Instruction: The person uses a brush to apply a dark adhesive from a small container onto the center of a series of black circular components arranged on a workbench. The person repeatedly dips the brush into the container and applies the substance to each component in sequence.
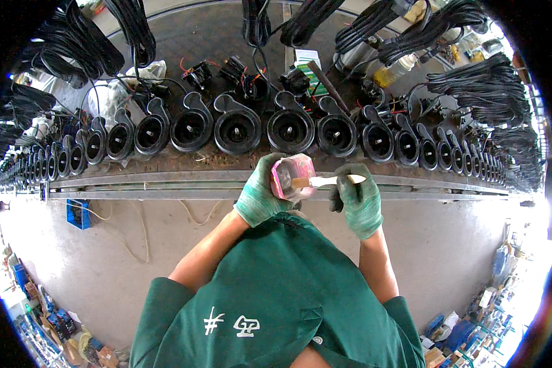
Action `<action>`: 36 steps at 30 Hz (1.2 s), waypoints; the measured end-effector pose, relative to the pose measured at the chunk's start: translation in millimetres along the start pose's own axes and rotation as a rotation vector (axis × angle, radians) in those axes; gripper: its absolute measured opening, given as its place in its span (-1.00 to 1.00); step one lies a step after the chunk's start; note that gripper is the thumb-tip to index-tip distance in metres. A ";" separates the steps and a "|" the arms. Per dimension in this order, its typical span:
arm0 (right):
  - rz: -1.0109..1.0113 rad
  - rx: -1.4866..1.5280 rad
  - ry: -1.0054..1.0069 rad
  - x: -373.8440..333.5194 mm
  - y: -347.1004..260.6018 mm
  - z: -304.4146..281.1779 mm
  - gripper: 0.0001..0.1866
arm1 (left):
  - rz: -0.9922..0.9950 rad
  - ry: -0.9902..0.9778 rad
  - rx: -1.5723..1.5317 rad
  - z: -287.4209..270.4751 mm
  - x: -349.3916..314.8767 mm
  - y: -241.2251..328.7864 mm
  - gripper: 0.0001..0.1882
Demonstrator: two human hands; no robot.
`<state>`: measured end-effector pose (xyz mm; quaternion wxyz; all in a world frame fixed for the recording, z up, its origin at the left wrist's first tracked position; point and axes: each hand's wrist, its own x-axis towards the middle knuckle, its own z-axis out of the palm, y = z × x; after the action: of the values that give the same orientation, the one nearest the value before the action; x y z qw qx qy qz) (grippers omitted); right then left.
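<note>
Our green-gloved left hand (261,196) grips a pinkish plastic cup (284,174) by the brown worktop's (196,163) near edge; our right hand (358,203), gripping a pale-handled brush (326,181), should load sparingly.

Cable bundles (255,24) cut off at our top edge
The pink cup (298,164) partly hides the left hand (257,195); we find the farthest black housings (35,167) blurred

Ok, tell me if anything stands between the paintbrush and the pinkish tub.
Nothing visible: the paintbrush in the gloved right hand points toward the pinkish tub in the gloved left hand, its bristles overlapping the open mouth.
</note>
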<state>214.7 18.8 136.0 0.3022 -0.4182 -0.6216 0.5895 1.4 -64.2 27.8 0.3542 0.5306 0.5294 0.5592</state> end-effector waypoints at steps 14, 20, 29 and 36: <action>-0.010 -0.182 0.035 11.5 -45.2 -11.4 -0.84 | 0.037 0.010 -0.159 -16.9 4.9 4.4 0.13; -0.076 -0.127 -0.150 17.8 -47.8 -10.2 -0.81 | -0.034 0.014 -0.194 -17.7 3.6 -7.0 0.10; -0.089 -0.376 -0.201 34.4 -47.4 -16.4 -0.81 | -0.058 0.036 -0.158 -25.2 9.1 11.8 0.02; -0.019 -0.250 -0.263 36.2 -61.0 -32.7 -0.79 | -0.029 0.013 -0.047 -27.7 10.5 5.2 0.04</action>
<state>216.3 68.9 195.9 0.1696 -0.3659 -0.7280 0.5544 -26.5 -61.1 38.6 0.3714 0.5107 0.5261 0.5696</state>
